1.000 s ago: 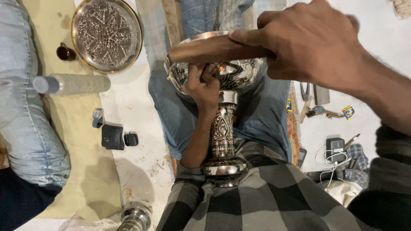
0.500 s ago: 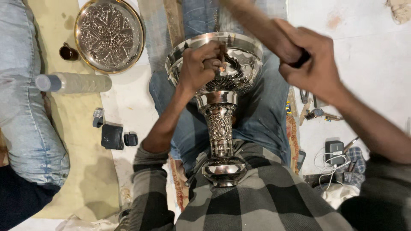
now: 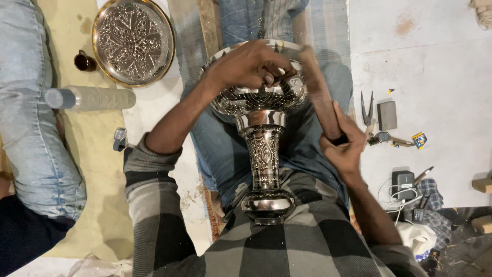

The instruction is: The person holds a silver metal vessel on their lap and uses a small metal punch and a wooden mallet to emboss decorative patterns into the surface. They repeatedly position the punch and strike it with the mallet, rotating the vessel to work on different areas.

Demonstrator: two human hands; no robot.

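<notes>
I sit on the floor with a tall silver goblet (image 3: 262, 154) lying along my lap, its foot against my belly and its engraved bowl pointing away from me. My left hand (image 3: 251, 66) rests on the far rim of the bowl, fingers curled and pinched on something small and dark there; I cannot tell what it is. My right hand (image 3: 344, 149) sits to the right of the stem, closed around the lower end of a wooden stick (image 3: 320, 95), whose upper end leans against the bowl's right edge.

I judge that I am working the bowl's engraving by hand, the left hand placing a tool at the rim while the right readies the stick as a mallet. The next stroke would call for a steady left grip and a short, square blow that keeps the goblet from rolling on my thighs.

Half a second ago my right hand was raised high above the bowl with the stick; now it has dropped low beside the stem. My left hand has stayed at the rim, shifting little.

Beyond my left hand lie a round engraved tray (image 3: 133, 41) and a grey roll (image 3: 89, 97). Right of my right hand, pliers (image 3: 368, 109) and small tools lie on the floor.
</notes>
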